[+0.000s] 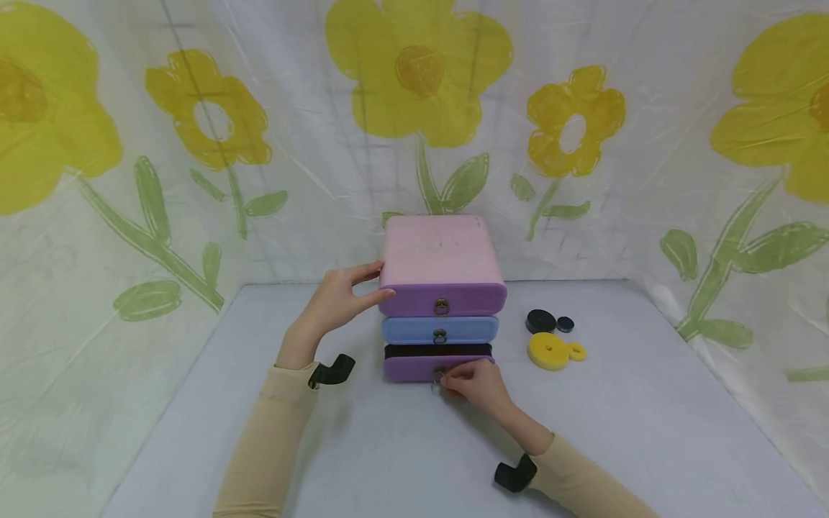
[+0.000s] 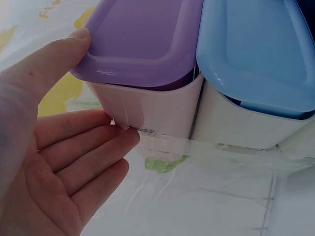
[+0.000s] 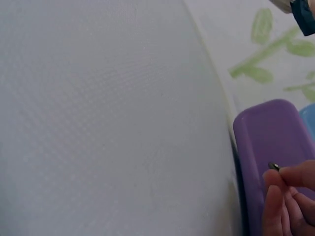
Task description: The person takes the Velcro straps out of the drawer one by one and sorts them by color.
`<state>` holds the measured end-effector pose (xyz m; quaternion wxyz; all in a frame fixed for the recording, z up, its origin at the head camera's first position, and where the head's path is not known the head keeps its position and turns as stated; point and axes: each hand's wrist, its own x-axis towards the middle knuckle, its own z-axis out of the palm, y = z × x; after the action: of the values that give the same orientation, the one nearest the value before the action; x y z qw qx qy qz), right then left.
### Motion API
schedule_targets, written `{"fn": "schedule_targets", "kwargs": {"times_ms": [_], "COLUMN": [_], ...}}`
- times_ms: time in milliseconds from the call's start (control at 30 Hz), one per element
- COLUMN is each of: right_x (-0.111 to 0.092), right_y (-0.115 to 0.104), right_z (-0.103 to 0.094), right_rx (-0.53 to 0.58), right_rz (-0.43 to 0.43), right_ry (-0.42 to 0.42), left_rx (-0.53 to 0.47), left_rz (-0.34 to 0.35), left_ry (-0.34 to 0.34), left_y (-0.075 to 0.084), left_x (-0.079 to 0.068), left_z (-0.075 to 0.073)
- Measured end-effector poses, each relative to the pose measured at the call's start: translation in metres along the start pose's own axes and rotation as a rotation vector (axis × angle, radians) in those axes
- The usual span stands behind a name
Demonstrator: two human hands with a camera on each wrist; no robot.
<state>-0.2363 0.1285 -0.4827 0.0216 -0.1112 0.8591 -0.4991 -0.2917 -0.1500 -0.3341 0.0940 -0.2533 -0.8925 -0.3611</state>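
Dull metal shows where the right hand pinches a ring pull on the purple bottom drawer, slightly open; the left hand, fingers extended, touches the side of the pink-topped drawer unit on the pale table.

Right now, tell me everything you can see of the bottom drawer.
The bottom drawer is purple in front, smooth, round-cornered and plastic-looking. A small, metal-looking ring pull hangs at its middle. It is the lowest of three stacked drawers, directly beneath the blue drawer. It stands slightly open, with a dark band showing above and behind its front edge; any contents cannot be made out. The right hand pinches the ring pull.
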Motion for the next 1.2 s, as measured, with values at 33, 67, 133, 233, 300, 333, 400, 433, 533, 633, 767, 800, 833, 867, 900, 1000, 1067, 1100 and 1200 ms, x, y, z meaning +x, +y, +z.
{"fn": "schedule_targets", "kwargs": {"times_ms": [33, 67, 133, 233, 300, 333, 400, 433, 533, 633, 767, 800, 833, 867, 900, 1000, 1067, 1100, 1200], "right_x": [-0.001, -0.002, -0.003, -0.006, -0.008, -0.009, -0.012, -0.014, -0.018, -0.021, -0.025, -0.026, -0.027, -0.028, -0.029, -0.032, -0.034, -0.035, -0.038], "right_y": [0.000, 0.001, 0.001, 0.001, 0.000, -0.001, -0.002, -0.003, -0.004, -0.004, -0.005, -0.005, -0.006, -0.006, -0.007, -0.008, -0.008, -0.008, -0.009], "right_z": [0.000, 0.000, -0.001, -0.002, -0.003, -0.003, -0.004, -0.004, -0.005, -0.005, -0.005, -0.005, -0.004, -0.004, -0.004, -0.004, -0.004, -0.004, -0.005], "right_rx": [0.001, 0.004, 0.014, 0.029, 0.032, 0.028, 0.017, 0.012, 0.000, 0.002, -0.009, -0.017, -0.022, -0.029, -0.032, -0.028, -0.023, -0.023, -0.037], "right_rz": [-0.005, -0.006, -0.006, 0.010, 0.018, 0.019, 0.025, 0.024, 0.016, -0.001, -0.023, -0.031, -0.035, -0.039, -0.044, -0.044, -0.039, -0.037, -0.038], "right_ry": [-0.006, -0.012, -0.024, -0.048, -0.061, -0.066, -0.073, -0.075, -0.079, -0.083, -0.080, -0.076, -0.074, -0.072, -0.070, -0.074, -0.083, -0.087, -0.095], "left_rx": [0.000, 0.000, -0.002, -0.002, -0.002, -0.003, -0.003, -0.005, -0.007, -0.006, -0.004, -0.004, -0.006, -0.007, -0.008, -0.007, -0.003, -0.002, -0.002], "left_rz": [0.001, -0.002, -0.005, -0.010, -0.012, -0.012, -0.012, -0.012, -0.016, -0.020, -0.026, -0.028, -0.027, -0.027, -0.025, -0.018, -0.013, -0.011, -0.016], "left_ry": [-0.001, -0.001, -0.003, -0.007, -0.008, -0.008, -0.006, -0.006, -0.004, -0.005, -0.007, -0.007, -0.006, -0.004, -0.003, 0.002, 0.004, 0.003, 0.003], "left_y": [0.000, 0.000, 0.000, 0.000, 0.000, 0.001, 0.001, 0.001, 0.000, 0.000, 0.000, 0.000, 0.000, 0.001, 0.001, 0.001, 0.001, 0.001, 0.001], "left_x": [0.000, 0.000, 0.000, 0.000, 0.000, 0.000, 0.000, 0.000, 0.001, 0.001, 0.001, 0.001, 0.001, 0.000, 0.000, 0.000, 0.000, 0.000, 0.000], "left_z": [0.000, 0.000, 0.000, 0.000, 0.000, 0.000, 0.000, 0.000, 0.000, 0.000, 0.001, 0.001, 0.001, 0.001, 0.001, 0.001, 0.001, 0.001, 0.001]}}
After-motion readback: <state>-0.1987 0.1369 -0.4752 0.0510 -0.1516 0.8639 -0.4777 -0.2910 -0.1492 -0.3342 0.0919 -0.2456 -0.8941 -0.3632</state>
